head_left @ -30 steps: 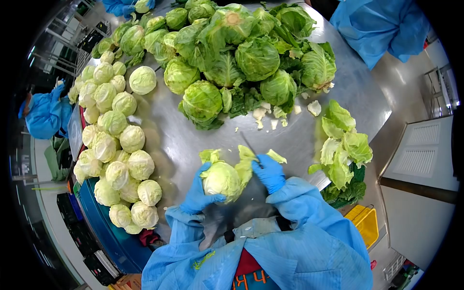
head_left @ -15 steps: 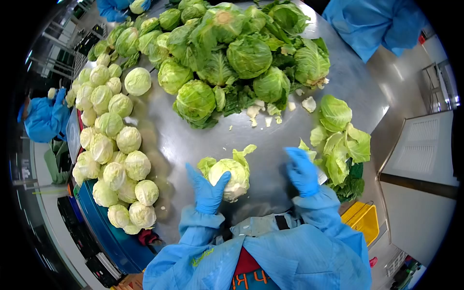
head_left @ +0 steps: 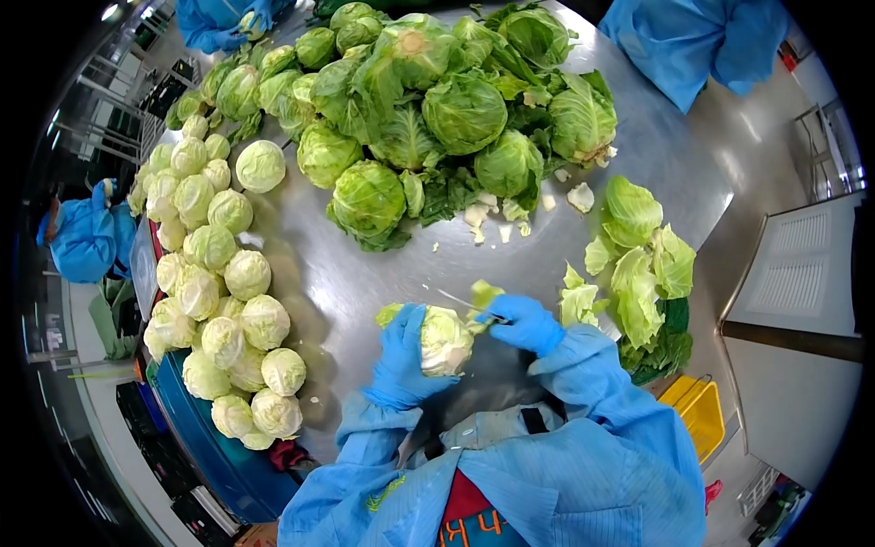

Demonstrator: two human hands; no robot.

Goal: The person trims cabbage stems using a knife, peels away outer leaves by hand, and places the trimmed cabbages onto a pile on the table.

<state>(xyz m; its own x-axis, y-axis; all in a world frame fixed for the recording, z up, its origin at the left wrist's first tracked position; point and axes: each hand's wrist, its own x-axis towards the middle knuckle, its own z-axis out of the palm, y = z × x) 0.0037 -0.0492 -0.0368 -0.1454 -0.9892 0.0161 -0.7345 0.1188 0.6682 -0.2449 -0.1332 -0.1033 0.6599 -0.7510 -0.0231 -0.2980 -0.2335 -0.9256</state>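
A pale trimmed cabbage (head_left: 446, 341) rests on the steel table in front of me, with a greener loose leaf at its upper left. My left hand (head_left: 403, 356), in a blue glove, is closed round its left side. On the other side my right hand (head_left: 524, 325), gloved too, grips a knife (head_left: 462, 303) whose thin blade points up and left over the cabbage. A green leaf piece (head_left: 486, 294) sticks up beside the blade, close to the right fingers. Whether those fingers also pinch the leaf is hard to make out.
Untrimmed green cabbages (head_left: 465, 111) are heaped at the back. Pale trimmed cabbages (head_left: 223, 341) crowd the left edge. Loose leaves (head_left: 635, 292) lie to the right, above a yellow crate (head_left: 693, 415). White stem scraps (head_left: 581, 195) dot the table (head_left: 346, 273). Co-workers in blue (head_left: 697, 41) stand around.
My right hand has come left to the cabbage, and the knife now shows in it. My left hand has closed round the cabbage, which has turned. The leaf on its upper right no longer stands there.
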